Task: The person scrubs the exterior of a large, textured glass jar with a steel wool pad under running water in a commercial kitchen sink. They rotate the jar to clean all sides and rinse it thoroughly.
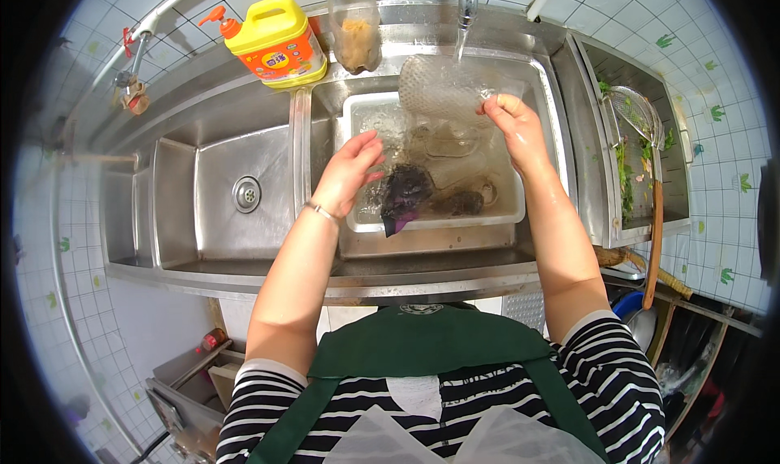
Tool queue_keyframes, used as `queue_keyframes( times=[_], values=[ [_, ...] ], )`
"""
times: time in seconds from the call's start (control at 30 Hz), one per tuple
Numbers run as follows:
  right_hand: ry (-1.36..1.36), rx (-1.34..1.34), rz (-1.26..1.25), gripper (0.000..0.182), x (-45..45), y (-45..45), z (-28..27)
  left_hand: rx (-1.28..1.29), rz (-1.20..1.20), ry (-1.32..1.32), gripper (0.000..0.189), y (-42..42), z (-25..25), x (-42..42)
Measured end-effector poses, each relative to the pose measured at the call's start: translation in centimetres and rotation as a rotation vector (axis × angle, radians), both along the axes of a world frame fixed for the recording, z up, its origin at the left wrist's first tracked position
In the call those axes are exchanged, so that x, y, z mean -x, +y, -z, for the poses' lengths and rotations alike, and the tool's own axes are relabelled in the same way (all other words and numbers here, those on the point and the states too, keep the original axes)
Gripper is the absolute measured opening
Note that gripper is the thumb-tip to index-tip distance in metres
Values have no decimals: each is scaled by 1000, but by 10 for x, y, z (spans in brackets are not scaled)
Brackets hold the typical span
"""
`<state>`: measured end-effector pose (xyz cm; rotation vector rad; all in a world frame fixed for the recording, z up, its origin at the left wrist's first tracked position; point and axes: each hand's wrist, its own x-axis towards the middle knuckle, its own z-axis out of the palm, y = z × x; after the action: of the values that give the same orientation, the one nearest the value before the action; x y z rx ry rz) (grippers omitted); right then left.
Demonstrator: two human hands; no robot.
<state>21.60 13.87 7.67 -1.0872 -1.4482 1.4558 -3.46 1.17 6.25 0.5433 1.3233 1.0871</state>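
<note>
My right hand [513, 126] pinches the edge of a translucent, dimpled plastic sheet or mat [436, 89]. The sheet hangs under the faucet [466, 4], where water is running. Below it a white rectangular tub [439, 225] of murky water sits in the steel sink basin. My left hand [353, 171] hovers over the tub's left side, fingers apart, holding nothing. Just right of it a dark, wet cloth-like item [409, 190] with a purple part lies in the water. Another dark item [463, 203] is submerged beside it, and brownish shapes under the water cannot be made out.
Left of the tub is a second steel basin [244, 153] with a drain. A yellow pump jug [277, 43] and a cut clear plastic bottle [355, 31] stand behind. At right, a wood-handled strainer [655, 220] rests across a side basin [667, 202] holding green scraps.
</note>
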Motion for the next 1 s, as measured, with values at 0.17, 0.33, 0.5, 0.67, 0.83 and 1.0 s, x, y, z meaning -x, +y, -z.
queue_keyframes(
  times=[0.17,0.33,0.5,0.67,0.83,1.0],
  values=[
    [-165,-104,55,16,9,2,-7,-15,-97,-277,71,32,-3,-36],
    [-654,-500,-88,23,19,-44,-23,-176,-180,-772,79,64,8,-76],
    [-552,-647,-218,35,4,-60,-21,-171,-310,-809,81,92,42,-59],
    [-889,-91,-178,30,-64,-41,44,-98,-542,-558,74,91,25,-12],
    [-1236,-100,-668,38,-42,-59,158,-135,-536,-327,73,71,28,-12],
    [-1436,-116,-673,50,-3,-73,198,-387,-511,-134,65,50,21,-17]
  ],
)
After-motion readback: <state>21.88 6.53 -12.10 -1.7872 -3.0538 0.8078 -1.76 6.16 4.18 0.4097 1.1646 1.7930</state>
